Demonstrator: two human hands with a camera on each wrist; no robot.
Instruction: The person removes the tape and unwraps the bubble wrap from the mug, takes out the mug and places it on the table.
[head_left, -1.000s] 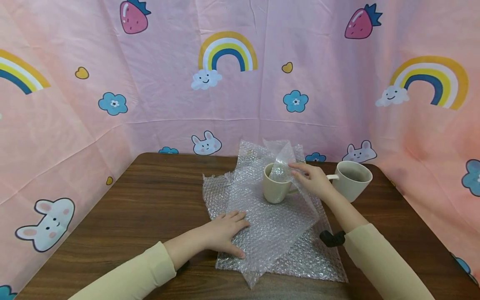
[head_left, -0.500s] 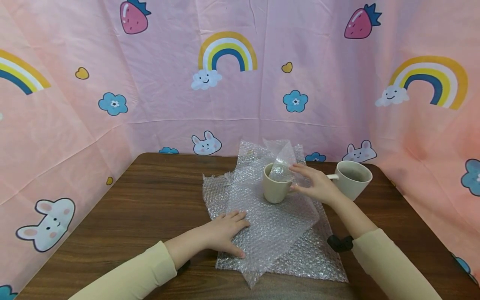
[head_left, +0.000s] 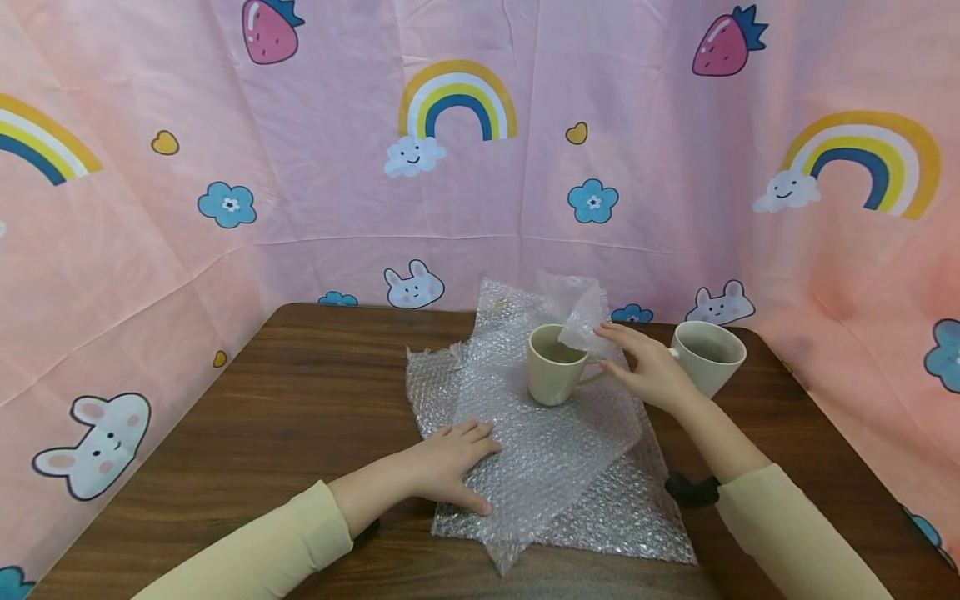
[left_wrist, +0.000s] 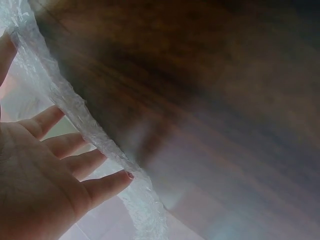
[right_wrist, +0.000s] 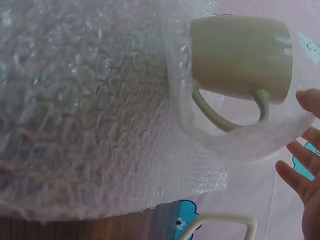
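Note:
A beige mug stands upright on overlapping sheets of bubble wrap, its handle pointing right. My left hand lies spread on the wrap's left edge; the left wrist view shows its straight fingers along the bubble wrap border. Just right of the mug, my right hand has its fingers extended and thumb apart, fingertips at a loose wrap flap beside the mug's rim. In the right wrist view, the wrap curves past the mug's handle toward the right thumb.
A larger white mug stands at the back right, partly behind my right hand, handle toward it. Dark wood table extends on both sides. A pink patterned curtain closes off the back and sides.
The flap over the beige mug has shifted right, uncovering more of its mouth. My right hand has moved slightly right and down. My left hand stays in place.

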